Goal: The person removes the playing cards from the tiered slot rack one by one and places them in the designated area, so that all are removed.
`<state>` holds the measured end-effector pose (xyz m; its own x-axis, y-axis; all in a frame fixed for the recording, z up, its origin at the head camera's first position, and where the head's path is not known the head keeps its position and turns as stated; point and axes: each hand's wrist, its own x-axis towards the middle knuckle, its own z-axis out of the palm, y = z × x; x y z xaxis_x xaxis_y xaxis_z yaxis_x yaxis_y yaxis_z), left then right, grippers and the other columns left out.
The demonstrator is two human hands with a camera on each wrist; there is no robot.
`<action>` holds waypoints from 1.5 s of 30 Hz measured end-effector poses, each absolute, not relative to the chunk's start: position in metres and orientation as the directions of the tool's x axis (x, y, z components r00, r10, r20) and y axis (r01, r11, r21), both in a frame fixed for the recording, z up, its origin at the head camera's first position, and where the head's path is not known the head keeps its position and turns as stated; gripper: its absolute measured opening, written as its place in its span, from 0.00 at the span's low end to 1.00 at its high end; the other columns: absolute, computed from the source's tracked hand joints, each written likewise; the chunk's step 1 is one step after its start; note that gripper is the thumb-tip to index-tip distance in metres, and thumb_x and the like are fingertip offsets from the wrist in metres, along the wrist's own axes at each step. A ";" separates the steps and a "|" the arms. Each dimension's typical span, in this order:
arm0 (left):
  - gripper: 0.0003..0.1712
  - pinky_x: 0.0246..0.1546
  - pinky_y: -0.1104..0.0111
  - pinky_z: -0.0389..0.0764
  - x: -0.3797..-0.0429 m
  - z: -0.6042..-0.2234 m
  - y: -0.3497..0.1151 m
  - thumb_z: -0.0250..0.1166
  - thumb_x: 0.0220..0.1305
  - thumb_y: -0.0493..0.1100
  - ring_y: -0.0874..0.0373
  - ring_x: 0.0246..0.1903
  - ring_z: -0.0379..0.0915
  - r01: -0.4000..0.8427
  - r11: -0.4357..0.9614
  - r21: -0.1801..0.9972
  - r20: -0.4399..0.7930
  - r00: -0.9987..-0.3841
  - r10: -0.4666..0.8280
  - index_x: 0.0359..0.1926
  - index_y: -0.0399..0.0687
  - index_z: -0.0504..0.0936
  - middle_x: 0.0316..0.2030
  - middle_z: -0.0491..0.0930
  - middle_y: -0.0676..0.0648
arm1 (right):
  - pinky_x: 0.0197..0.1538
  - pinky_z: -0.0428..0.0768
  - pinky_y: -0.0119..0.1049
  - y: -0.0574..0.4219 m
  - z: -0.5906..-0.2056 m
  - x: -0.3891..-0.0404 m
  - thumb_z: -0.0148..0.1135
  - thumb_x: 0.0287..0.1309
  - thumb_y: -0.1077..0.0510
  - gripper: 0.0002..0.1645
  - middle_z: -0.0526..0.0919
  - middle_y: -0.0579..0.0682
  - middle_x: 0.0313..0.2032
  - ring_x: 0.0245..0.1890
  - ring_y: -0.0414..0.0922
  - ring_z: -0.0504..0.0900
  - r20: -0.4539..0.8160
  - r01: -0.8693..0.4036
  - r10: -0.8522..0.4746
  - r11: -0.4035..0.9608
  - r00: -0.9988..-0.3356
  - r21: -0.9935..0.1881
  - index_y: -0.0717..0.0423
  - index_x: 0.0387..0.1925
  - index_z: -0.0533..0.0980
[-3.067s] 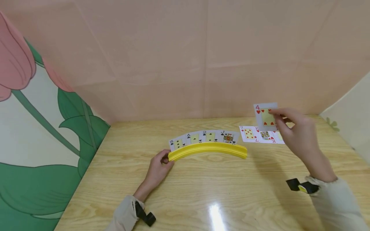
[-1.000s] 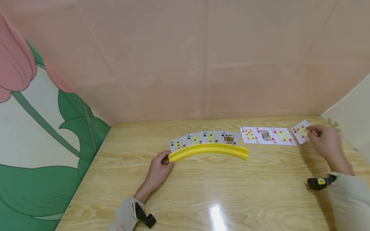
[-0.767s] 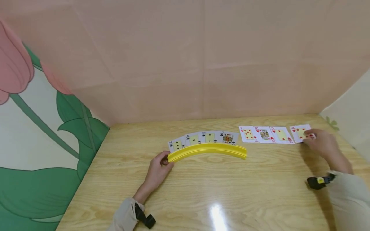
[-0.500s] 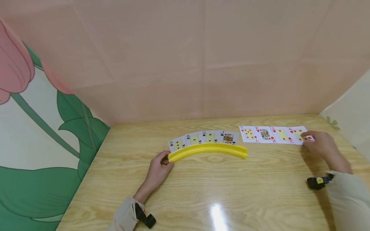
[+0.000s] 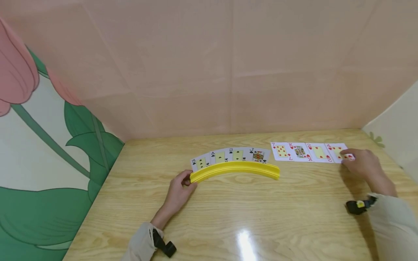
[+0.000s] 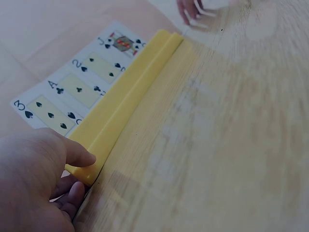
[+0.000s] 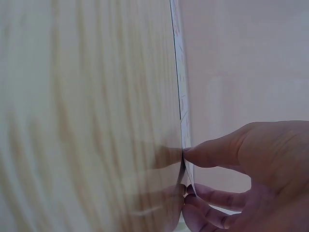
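Note:
A yellow curved card holder stands on the table with several black-suit playing cards upright in its slot: a 3, an ace, a 2 and a jack. My left hand grips its left end; in the left wrist view the thumb lies over the front. To the right, a face-up row holds a 7 of diamonds, a red king and a red 2. At the row's right end, my right hand holds the 4 of hearts by its right part, which the fingers partly cover.
The wood-grain table carries everything, with a bright reflection near its front. A pink-beige cloth wall rises behind the back edge. A flower-patterned panel borders the left, and a pale panel borders the right.
My right hand has carried the 4 of hearts right and down from above the row, laid it flat, then slid it left against the red 2. My left hand keeps its grip.

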<state>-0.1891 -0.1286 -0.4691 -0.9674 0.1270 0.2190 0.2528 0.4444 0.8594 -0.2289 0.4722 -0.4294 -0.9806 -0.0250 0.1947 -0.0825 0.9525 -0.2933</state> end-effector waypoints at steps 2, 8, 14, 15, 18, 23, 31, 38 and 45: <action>0.20 0.38 0.69 0.76 -0.190 -0.469 -0.129 0.68 0.60 0.32 0.57 0.36 0.73 0.255 0.447 0.858 0.221 -0.967 0.127 0.54 0.46 0.81 0.44 0.81 0.48 | 0.37 0.69 0.63 0.473 -0.430 -0.230 0.58 0.56 0.62 0.20 0.73 0.82 0.47 0.41 0.78 0.72 0.183 -0.075 -0.020 0.952 -0.983 -0.296 0.75 0.47 0.76; 0.20 0.38 0.70 0.77 -0.191 -0.468 -0.129 0.68 0.60 0.33 0.58 0.36 0.73 0.256 0.449 0.856 0.223 -0.967 0.127 0.54 0.47 0.81 0.44 0.81 0.49 | 0.39 0.68 0.66 0.475 -0.431 -0.231 0.58 0.58 0.61 0.21 0.73 0.83 0.48 0.42 0.79 0.71 0.182 -0.082 -0.028 0.952 -0.983 -0.295 0.74 0.48 0.76; 0.20 0.37 0.70 0.76 -0.190 -0.468 -0.129 0.68 0.60 0.32 0.57 0.36 0.73 0.255 0.450 0.856 0.222 -0.967 0.127 0.54 0.46 0.81 0.43 0.81 0.48 | 0.37 0.67 0.65 0.474 -0.431 -0.230 0.57 0.59 0.60 0.21 0.72 0.83 0.49 0.42 0.79 0.71 0.169 -0.076 -0.026 0.952 -0.985 -0.295 0.73 0.49 0.75; 0.19 0.37 0.70 0.76 -0.190 -0.468 -0.129 0.68 0.60 0.32 0.57 0.36 0.73 0.254 0.449 0.856 0.220 -0.967 0.126 0.54 0.46 0.81 0.43 0.81 0.48 | 0.37 0.67 0.64 0.474 -0.431 -0.230 0.57 0.59 0.60 0.21 0.72 0.83 0.49 0.42 0.79 0.71 0.168 -0.075 -0.025 0.953 -0.986 -0.295 0.73 0.50 0.75; 0.20 0.37 0.70 0.76 -0.189 -0.468 -0.129 0.68 0.60 0.32 0.57 0.36 0.73 0.249 0.451 0.857 0.216 -0.969 0.123 0.54 0.46 0.81 0.43 0.81 0.48 | 0.38 0.65 0.66 0.474 -0.432 -0.230 0.56 0.60 0.61 0.21 0.72 0.83 0.49 0.43 0.80 0.70 0.163 -0.070 -0.022 0.952 -0.986 -0.297 0.73 0.50 0.75; 0.20 0.37 0.70 0.76 -0.189 -0.468 -0.128 0.68 0.61 0.32 0.57 0.36 0.73 0.245 0.454 0.857 0.213 -0.970 0.122 0.54 0.46 0.81 0.43 0.81 0.48 | 0.40 0.58 0.66 0.469 -0.428 -0.229 0.57 0.61 0.60 0.22 0.74 0.81 0.48 0.44 0.79 0.69 0.160 -0.052 -0.007 0.958 -0.987 -0.283 0.73 0.52 0.74; 0.19 0.37 0.70 0.76 -0.190 -0.469 -0.129 0.68 0.61 0.33 0.58 0.36 0.73 0.251 0.452 0.856 0.218 -0.968 0.126 0.54 0.46 0.82 0.43 0.81 0.49 | 0.25 0.59 0.45 0.432 -0.398 -0.227 0.62 0.57 0.63 0.18 0.68 0.53 0.12 0.25 0.59 0.70 0.361 -0.153 -0.063 0.961 -0.930 -0.229 0.68 0.48 0.78; 0.19 0.37 0.70 0.76 -0.190 -0.469 -0.129 0.68 0.61 0.32 0.58 0.36 0.73 0.264 0.452 0.852 0.230 -0.965 0.128 0.54 0.47 0.81 0.43 0.81 0.49 | 0.41 0.66 0.62 0.388 -0.373 -0.228 0.63 0.54 0.66 0.15 0.81 0.75 0.34 0.43 0.73 0.73 0.461 -0.224 -0.092 0.944 -0.883 -0.240 0.68 0.45 0.80; 0.19 0.37 0.70 0.76 -0.191 -0.470 -0.129 0.68 0.60 0.32 0.58 0.35 0.73 0.261 0.451 0.853 0.228 -0.965 0.128 0.53 0.46 0.81 0.43 0.81 0.48 | 0.50 0.65 0.65 0.349 -0.360 -0.221 0.64 0.52 0.70 0.14 0.80 0.76 0.41 0.45 0.71 0.74 0.538 -0.304 -0.122 0.916 -0.834 -0.262 0.69 0.43 0.81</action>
